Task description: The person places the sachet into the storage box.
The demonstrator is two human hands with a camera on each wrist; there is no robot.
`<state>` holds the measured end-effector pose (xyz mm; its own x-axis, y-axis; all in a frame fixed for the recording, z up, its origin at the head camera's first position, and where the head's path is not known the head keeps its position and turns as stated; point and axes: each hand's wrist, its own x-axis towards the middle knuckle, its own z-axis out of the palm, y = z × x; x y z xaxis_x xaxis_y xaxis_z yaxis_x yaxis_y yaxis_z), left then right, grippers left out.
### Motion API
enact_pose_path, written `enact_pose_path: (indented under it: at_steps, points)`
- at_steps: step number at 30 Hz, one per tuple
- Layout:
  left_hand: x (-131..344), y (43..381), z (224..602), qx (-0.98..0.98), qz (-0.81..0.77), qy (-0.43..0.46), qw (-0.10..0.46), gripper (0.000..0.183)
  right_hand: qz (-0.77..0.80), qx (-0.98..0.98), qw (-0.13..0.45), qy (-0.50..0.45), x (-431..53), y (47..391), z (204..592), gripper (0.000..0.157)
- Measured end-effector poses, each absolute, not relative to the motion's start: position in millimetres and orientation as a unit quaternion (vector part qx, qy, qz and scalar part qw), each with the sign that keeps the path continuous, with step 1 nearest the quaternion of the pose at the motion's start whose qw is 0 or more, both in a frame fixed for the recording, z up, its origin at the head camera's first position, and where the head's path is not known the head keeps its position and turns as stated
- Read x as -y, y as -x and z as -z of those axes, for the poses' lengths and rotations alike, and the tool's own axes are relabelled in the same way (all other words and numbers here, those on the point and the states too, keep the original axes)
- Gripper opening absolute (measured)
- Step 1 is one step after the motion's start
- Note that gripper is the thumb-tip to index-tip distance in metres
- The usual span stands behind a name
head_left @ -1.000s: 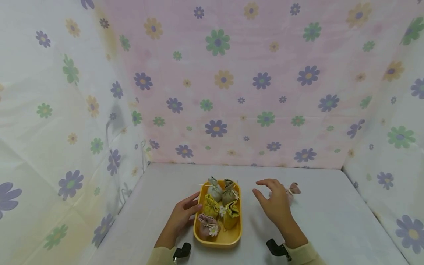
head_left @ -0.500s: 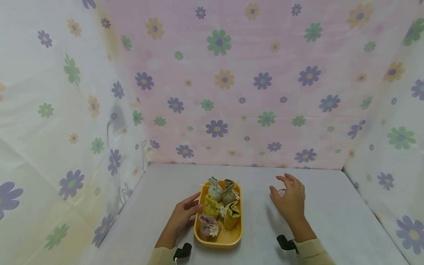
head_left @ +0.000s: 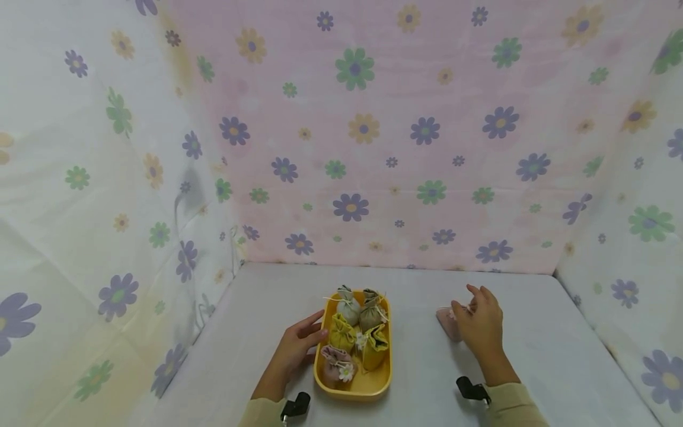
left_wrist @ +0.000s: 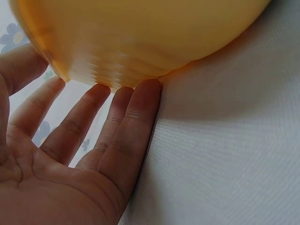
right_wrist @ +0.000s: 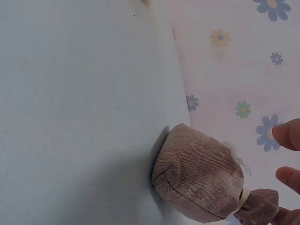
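Note:
A dusky pink cloth pouch with a tied neck lies on the table at the right. My right hand reaches over the tied end, thumb and forefinger apart. In the right wrist view the pouch rests on the cloth, one fingertip at its gathered neck and two fingers held away. My left hand rests against the left side of a yellow tray. Its fingertips touch the tray wall, fingers extended.
Inside the tray are several tied pouches: a pale grey one, an olive-brown one, yellow ones and a pink one with a white flower. Floral cloth walls enclose the white table behind and at both sides.
My right hand has moved right, from beside the tray to over the neck of the pink pouch. The left hand and the tray keep their places.

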<state>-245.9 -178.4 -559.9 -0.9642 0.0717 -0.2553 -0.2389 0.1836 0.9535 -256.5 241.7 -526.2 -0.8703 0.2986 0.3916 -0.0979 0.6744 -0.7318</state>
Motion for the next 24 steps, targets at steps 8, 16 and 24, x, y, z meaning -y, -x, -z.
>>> enact_pose_path:
  at_steps: [8, 16, 24]
  points:
    - [178.7, 245.3, 559.0, -0.757, -0.639, 0.054, 0.125, 0.066, -0.42, 0.875, 0.212, 0.111, -246.6, 256.7, 534.0, 0.061]
    - [178.0, 247.0, 560.1, -0.761, -0.634, 0.054, 0.125, 0.066, -0.449, 0.856, 0.207, 0.152, -251.6, 255.7, 537.7, 0.057]
    - [177.8, 246.4, 559.2, -0.758, -0.638, 0.047, 0.124, 0.068, -0.463, 0.843, 0.237, 0.133, -248.0, 252.7, 542.3, 0.045]
